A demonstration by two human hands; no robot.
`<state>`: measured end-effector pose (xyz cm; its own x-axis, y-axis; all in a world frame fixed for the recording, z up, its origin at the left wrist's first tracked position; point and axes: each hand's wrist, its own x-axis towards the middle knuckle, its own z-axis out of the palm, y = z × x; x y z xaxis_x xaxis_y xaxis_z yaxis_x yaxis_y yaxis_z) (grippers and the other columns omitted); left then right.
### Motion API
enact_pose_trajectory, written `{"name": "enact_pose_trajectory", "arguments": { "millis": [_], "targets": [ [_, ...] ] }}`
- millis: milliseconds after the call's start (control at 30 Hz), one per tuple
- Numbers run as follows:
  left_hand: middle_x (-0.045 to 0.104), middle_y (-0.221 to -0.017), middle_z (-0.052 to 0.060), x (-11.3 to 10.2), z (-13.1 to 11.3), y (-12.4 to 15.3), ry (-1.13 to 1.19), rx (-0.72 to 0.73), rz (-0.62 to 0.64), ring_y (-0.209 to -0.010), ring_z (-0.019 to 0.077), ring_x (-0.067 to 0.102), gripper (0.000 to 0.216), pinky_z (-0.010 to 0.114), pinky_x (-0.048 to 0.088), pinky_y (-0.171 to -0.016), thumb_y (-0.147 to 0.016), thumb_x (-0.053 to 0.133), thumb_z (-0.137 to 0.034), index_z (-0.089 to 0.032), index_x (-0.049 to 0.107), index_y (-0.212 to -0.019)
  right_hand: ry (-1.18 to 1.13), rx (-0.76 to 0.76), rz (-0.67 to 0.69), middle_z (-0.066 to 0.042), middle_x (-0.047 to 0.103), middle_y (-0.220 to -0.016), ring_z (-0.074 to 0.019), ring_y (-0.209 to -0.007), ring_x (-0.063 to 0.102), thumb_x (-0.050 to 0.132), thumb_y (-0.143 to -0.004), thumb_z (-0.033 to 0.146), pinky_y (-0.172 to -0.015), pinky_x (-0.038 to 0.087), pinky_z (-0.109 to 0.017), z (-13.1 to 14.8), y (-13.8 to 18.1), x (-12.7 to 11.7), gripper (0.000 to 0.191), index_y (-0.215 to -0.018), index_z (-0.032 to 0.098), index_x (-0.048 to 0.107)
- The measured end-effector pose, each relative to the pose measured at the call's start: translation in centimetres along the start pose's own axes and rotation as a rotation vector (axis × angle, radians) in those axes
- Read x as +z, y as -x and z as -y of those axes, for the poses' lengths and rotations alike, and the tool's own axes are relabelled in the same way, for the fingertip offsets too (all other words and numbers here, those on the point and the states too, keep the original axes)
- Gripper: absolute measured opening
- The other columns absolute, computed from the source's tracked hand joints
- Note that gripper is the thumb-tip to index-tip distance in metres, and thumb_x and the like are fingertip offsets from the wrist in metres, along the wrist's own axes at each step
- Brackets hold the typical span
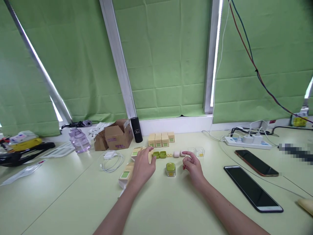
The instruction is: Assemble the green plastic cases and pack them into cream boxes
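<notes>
In my head view, the green-lidded jar (171, 169) stands on the bench (176, 209) between my hands, my left hand (143, 164) at a box (151, 154) beside the green cups (163, 154), whether its grip holds anything I cannot tell, my right hand (193, 165) near a white piece (176, 154), its grip loosely parted.

The head-worn camera supplies the single view. It looks from above the near side of the counter (80, 202), facing forward and down. Both forearms (116, 210) enter at the bottom edge; left hand (144, 165) and right hand (193, 166) lie near mid-frame. Wide coverage extends to the green blinds (163, 58) behind.
</notes>
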<state>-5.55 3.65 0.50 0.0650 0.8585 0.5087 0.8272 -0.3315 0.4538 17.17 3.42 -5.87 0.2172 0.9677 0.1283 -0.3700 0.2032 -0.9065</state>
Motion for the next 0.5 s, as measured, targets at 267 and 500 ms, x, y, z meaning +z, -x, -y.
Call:
{"name": "enact_pose_trajectory", "arguments": {
  "millis": [267,500],
  "targets": [
    [0.063,-0.137,0.018,-5.2,3.4,1.6,-0.681,-0.111,0.170,-0.130,0.0404,0.052,0.049,0.053,0.039,-0.107,-0.094,0.054,-0.034,-0.018,0.052,-0.141,0.033,-0.037,-0.005,0.007,0.056,-0.063,-0.0137,-0.056,0.047,0.071,-0.065,0.025,-0.059,0.038,-0.029,-0.3,-0.2,-0.1,0.037,-0.102,0.024,0.065],
    [0.055,-0.139,0.023,-5.9,4.9,3.3,-0.664,-0.307,0.383,-0.104,0.0363,0.069,0.051,0.047,0.053,-0.078,-0.098,0.040,-0.035,-0.017,0.040,-0.145,0.004,-0.015,-0.008,0.006,0.055,-0.064,-0.0141,-0.056,0.046,0.065,-0.062,0.022,-0.058,0.039,-0.030,-0.1,0.0,0.0,0.037,-0.099,0.024,0.066]
  ]
}}
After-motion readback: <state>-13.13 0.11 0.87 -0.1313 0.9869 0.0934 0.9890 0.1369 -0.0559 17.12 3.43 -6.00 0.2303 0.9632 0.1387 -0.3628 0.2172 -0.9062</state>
